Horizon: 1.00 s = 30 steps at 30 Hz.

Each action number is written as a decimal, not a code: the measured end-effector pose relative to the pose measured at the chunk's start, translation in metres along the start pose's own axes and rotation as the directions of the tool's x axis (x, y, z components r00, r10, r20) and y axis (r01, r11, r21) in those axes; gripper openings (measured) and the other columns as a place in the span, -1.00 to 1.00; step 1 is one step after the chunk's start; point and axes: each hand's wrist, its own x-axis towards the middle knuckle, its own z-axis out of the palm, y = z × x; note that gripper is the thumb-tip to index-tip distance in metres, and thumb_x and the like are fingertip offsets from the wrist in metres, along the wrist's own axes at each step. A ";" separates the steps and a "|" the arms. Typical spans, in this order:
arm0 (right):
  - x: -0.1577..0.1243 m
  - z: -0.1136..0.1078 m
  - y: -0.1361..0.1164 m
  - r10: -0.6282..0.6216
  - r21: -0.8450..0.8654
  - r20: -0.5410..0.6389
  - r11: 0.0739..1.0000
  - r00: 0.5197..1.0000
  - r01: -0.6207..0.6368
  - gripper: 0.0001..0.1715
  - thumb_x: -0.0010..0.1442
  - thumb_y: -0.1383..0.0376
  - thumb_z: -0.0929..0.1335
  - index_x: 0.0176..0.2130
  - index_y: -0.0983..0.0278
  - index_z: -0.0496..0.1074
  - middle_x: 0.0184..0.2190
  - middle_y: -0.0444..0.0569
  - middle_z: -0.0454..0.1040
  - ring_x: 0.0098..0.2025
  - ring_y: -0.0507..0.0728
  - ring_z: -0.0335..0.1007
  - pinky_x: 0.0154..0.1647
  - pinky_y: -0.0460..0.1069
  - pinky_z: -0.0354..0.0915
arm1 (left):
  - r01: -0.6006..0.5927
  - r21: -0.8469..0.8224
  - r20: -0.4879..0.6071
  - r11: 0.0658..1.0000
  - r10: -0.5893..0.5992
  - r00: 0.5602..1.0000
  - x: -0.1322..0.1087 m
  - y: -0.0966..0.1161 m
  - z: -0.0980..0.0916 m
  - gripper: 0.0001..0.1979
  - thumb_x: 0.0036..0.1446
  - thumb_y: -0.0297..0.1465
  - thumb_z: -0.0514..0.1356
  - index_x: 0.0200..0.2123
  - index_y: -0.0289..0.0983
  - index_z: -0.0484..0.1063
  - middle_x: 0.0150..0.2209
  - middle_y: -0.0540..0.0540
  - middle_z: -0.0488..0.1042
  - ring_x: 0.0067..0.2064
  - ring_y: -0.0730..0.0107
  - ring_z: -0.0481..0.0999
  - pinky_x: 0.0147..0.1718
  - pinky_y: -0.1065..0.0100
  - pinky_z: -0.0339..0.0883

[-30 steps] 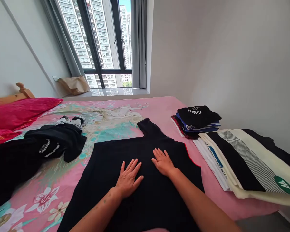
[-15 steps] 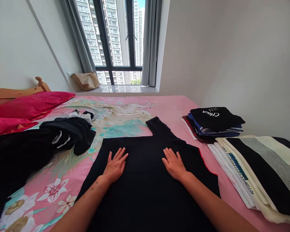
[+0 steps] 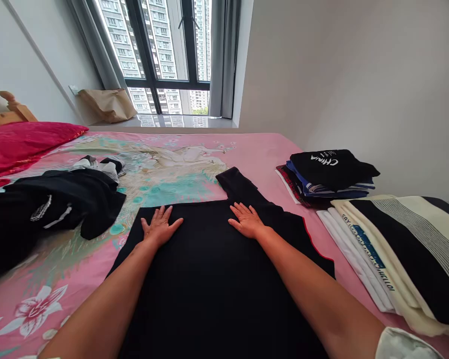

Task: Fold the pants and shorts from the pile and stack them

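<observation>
A black garment [image 3: 217,279] with a red-edged right side lies spread flat on the bed, one narrow part of it sticking out at the far side. My left hand [image 3: 159,228] rests palm down near its far left corner, fingers spread. On the far right part, just below the protruding piece, my right hand [image 3: 247,220] lies flat with its fingers apart. Both hands press on the cloth and grip nothing.
Loose dark clothes [image 3: 93,197] lie in a heap at the left. A folded pile topped by a black shirt [image 3: 333,169] sits at the right, with folded striped and white clothes [image 3: 407,249] nearer. Pink pillows [image 3: 30,142] and a paper bag [image 3: 110,104] are farther off.
Both hands have slid away from me over the garment, toward its far edge, and slightly left in view. The camera view has shifted, with the loose clothes now farther left.
</observation>
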 end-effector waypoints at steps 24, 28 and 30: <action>-0.218 -0.009 0.015 0.287 -0.078 -0.096 0.952 0.953 -0.295 -0.25 0.30 -0.02 -0.03 0.30 0.30 -0.02 0.34 0.03 -0.11 0.38 0.20 -0.44 0.26 0.31 -0.66 | -0.273 0.208 0.077 0.939 0.262 0.962 -0.202 -0.023 -0.009 -0.28 0.12 -0.01 -0.14 0.31 -0.17 -0.05 0.36 -0.06 -0.16 0.36 0.15 -0.21 0.23 -0.11 -0.43; -0.255 0.014 -0.009 0.099 0.001 -0.161 0.995 0.982 -0.100 -0.27 0.29 -0.06 -0.01 0.32 0.18 -0.09 0.35 -0.06 -0.19 0.38 0.16 -0.39 0.32 0.24 -0.46 | -0.296 0.274 0.066 0.915 0.289 0.955 -0.251 -0.039 -0.015 -0.27 0.10 -0.01 -0.12 0.30 -0.15 -0.03 0.35 0.00 -0.16 0.36 0.19 -0.18 0.25 -0.05 -0.46; -0.273 0.024 -0.003 0.148 0.003 -0.189 0.989 0.971 -0.150 -0.22 0.27 -0.11 0.01 0.32 0.20 -0.10 0.36 -0.04 -0.20 0.37 0.18 -0.37 0.32 0.25 -0.43 | -0.266 0.292 0.073 0.919 0.255 0.964 -0.263 -0.057 -0.019 -0.24 0.06 0.00 -0.10 0.30 -0.17 0.00 0.35 -0.02 -0.13 0.36 0.18 -0.17 0.25 -0.05 -0.43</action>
